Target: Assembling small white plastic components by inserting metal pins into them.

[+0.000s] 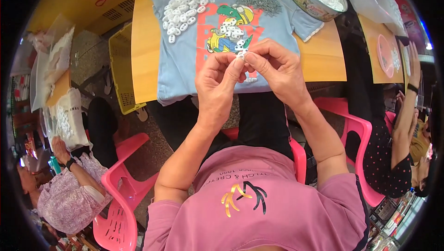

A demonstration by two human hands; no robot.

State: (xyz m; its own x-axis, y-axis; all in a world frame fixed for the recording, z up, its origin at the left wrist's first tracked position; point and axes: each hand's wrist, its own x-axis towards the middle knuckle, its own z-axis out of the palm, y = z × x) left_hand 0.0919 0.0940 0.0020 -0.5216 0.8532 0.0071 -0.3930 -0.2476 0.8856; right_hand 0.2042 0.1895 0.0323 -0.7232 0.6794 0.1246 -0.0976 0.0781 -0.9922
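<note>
Between the fingertips of both hands is a small white plastic piece (241, 54), partly covered by my thumbs. My left hand (216, 82) pinches it from one side, and my right hand (277, 68) is closed on it from the other. Both are held above a light blue T-shirt (178, 77) spread over the table. Just beyond my fingers lies a small heap of white pieces with dark holes (232, 30). White oval pieces (182, 12) are piled at the shirt's far left. A heap of thin grey metal bits (261, 3) lies at its far right.
A round tin (303, 6) full of white pieces stands at the table's (323, 61) far right. A yellow crate (122, 70) is left of the table. People sit on both sides, by pink chairs (115, 204); a pink basket (385, 56) rests on the right-hand table.
</note>
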